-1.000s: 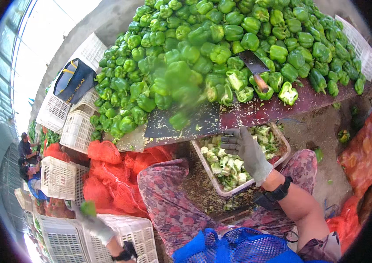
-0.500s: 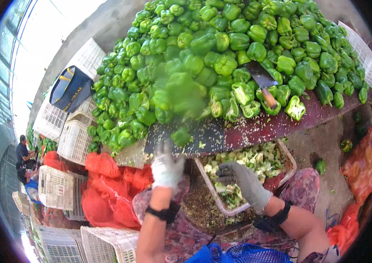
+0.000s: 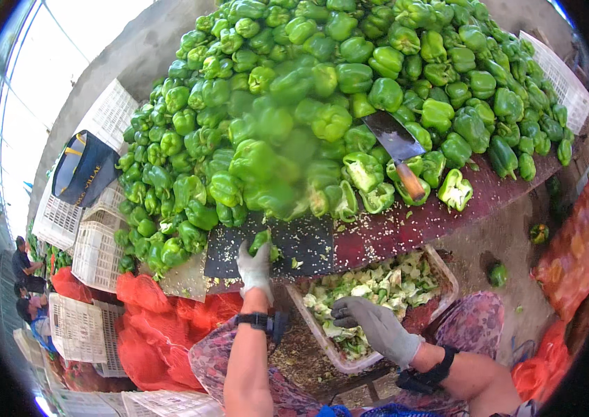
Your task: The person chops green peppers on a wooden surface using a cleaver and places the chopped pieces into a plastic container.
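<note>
My gloved left hand (image 3: 255,267) is at the near edge of the dark board (image 3: 308,244). Its fingers close around a small green bell pepper (image 3: 260,241), partly hidden by the glove. Over the white crate of pale pepper scraps (image 3: 440,258), my gloved right hand (image 3: 380,329) hangs with loosely bent fingers and holds nothing visible. A cleaver (image 3: 393,133) with a wooden handle lies on the peppers beyond. Cut pepper halves (image 3: 455,190) sit beside it.
A large heap of green bell peppers (image 3: 440,115) covers the far side of the seed-strewn board. White crates (image 3: 78,328), red mesh bags (image 3: 145,333) and a dark bag (image 3: 86,170) stand left. A filled net sack (image 3: 572,243) is at right. People (image 3: 25,267) are far left.
My left hand has reached forward and closed on the small pepper lying on the board. My right hand has shifted slightly left and down over the scrap crate. The view has shifted a little.
</note>
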Demonstrator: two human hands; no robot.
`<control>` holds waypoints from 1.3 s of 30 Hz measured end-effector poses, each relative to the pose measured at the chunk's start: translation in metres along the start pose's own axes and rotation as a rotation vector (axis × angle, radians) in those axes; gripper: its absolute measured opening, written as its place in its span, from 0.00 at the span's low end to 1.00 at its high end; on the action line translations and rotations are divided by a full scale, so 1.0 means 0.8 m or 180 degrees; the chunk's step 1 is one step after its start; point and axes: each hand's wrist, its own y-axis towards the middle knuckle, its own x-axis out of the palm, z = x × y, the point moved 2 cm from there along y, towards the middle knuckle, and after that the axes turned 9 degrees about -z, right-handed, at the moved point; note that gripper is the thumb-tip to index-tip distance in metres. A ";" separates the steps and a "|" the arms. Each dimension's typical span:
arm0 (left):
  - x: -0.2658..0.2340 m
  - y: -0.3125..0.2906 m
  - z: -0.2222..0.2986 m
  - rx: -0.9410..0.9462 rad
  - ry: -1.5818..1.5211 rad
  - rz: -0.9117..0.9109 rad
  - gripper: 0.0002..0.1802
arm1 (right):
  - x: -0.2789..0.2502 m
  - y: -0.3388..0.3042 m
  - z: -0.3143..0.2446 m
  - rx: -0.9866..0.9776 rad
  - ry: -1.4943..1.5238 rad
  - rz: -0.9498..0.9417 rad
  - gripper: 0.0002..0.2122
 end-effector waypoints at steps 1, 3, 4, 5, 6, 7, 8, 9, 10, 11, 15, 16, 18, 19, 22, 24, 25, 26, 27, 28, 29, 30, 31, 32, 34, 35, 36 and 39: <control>0.014 -0.020 0.024 -0.0105 -0.1104 -0.0455 0.35 | -0.005 -0.001 -0.008 0.0114 0.0057 0.0166 0.19; 0.028 -0.075 0.064 -0.0128 -0.2549 -0.1554 0.34 | -0.008 0.000 -0.009 0.0152 0.0125 0.0420 0.19; 0.028 -0.100 0.072 0.0036 -0.3286 -0.2222 0.35 | -0.007 0.001 -0.017 0.0148 0.0145 0.0436 0.19; 0.030 -0.124 0.078 -0.0127 -0.3484 -0.2295 0.35 | -0.007 0.004 -0.031 0.0052 -0.0258 0.0554 0.20; 0.029 -0.150 0.090 -0.0194 -0.3594 -0.2445 0.36 | -0.005 0.001 -0.042 -0.0036 -0.0673 0.0679 0.20; 0.031 -0.176 0.103 -0.0271 -0.3695 -0.2609 0.36 | -0.004 0.003 -0.039 -0.0085 -0.0477 0.0680 0.22; 0.032 -0.196 0.110 -0.0453 -0.3540 -0.2440 0.39 | -0.004 0.002 -0.046 -0.0109 -0.0773 0.0771 0.23; 0.028 -0.210 0.111 -0.0463 -0.3637 -0.2564 0.40 | 0.000 0.002 -0.044 -0.0161 -0.0874 0.0678 0.24; 0.024 -0.222 0.110 -0.0474 -0.3735 -0.2684 0.41 | 0.002 0.003 -0.038 -0.0213 -0.0975 0.0580 0.25; 0.022 -0.235 0.110 -0.0465 -0.3727 -0.2695 0.41 | 0.004 0.002 -0.032 0.0048 -0.1191 0.0314 0.27; 0.004 -0.270 0.112 -0.0388 -0.3333 -0.2329 0.43 | 0.017 -0.008 -0.041 0.0000 -0.1728 0.0212 0.28; -0.001 -0.277 0.113 -0.0311 -0.3153 -0.2284 0.44 | 0.018 -0.010 -0.043 0.0065 -0.1858 0.0024 0.29; -0.009 -0.282 0.096 -0.0310 -0.3149 -0.2258 0.45 | 0.021 -0.014 -0.045 0.0206 -0.2113 -0.0362 0.30; -0.012 -0.286 0.097 -0.0324 -0.3497 -0.2361 0.43 | 0.023 -0.018 -0.047 0.0230 -0.2219 -0.0342 0.29; -0.018 -0.296 0.083 -0.0228 -0.3369 -0.2131 0.36 | 0.026 -0.012 -0.044 0.0518 -0.2118 -0.0986 0.26; -0.019 -0.296 0.072 -0.0673 -0.3092 -0.2121 0.33 | 0.030 -0.015 -0.038 0.0534 -0.1963 -0.1052 0.25; -0.020 -0.297 0.070 -0.1070 -0.3344 -0.2079 0.33 | 0.033 -0.016 -0.032 0.0498 -0.2046 -0.1063 0.24; -0.022 -0.301 0.071 -0.1075 -0.3336 -0.2074 0.33 | 0.035 -0.017 -0.028 0.0464 -0.2128 -0.1073 0.24; -0.023 -0.304 0.074 -0.1097 -0.3116 -0.2213 0.31 | 0.034 -0.014 -0.029 0.0666 -0.2186 -0.1298 0.23; -0.024 -0.308 0.075 -0.1120 -0.2896 -0.2349 0.29 | 0.035 -0.014 -0.022 0.0664 -0.2183 -0.1299 0.23; -0.026 -0.307 0.068 -0.1203 -0.2996 -0.2344 0.27 | 0.037 -0.013 -0.011 0.0541 -0.2228 -0.1232 0.23; -0.028 -0.307 0.063 -0.1214 -0.2999 -0.2334 0.27 | 0.039 -0.014 -0.005 0.0425 -0.2271 -0.1174 0.23; -0.030 -0.307 0.058 -0.1170 -0.2864 -0.2310 0.27 | 0.041 -0.014 0.001 0.0436 -0.2265 -0.1187 0.23; -0.032 -0.308 0.055 -0.1128 -0.2731 -0.2285 0.27 | 0.043 -0.014 0.003 0.0268 -0.2184 -0.1181 0.23; -0.033 -0.317 0.058 -0.1050 -0.2504 -0.1937 0.28 | 0.050 -0.018 0.001 0.0128 -0.2083 -0.1202 0.23; -0.033 -0.317 0.050 -0.0918 -0.2367 -0.1661 0.28 | 0.054 -0.021 -0.002 0.0215 -0.1781 -0.1195 0.24; -0.033 -0.316 0.050 -0.0771 -0.2226 -0.1399 0.28 | 0.055 -0.023 -0.004 0.0290 -0.1487 -0.1173 0.25; -0.035 -0.325 0.052 -0.0774 -0.2403 -0.1386 0.30 | 0.057 -0.020 0.011 0.0341 -0.1312 -0.1167 0.27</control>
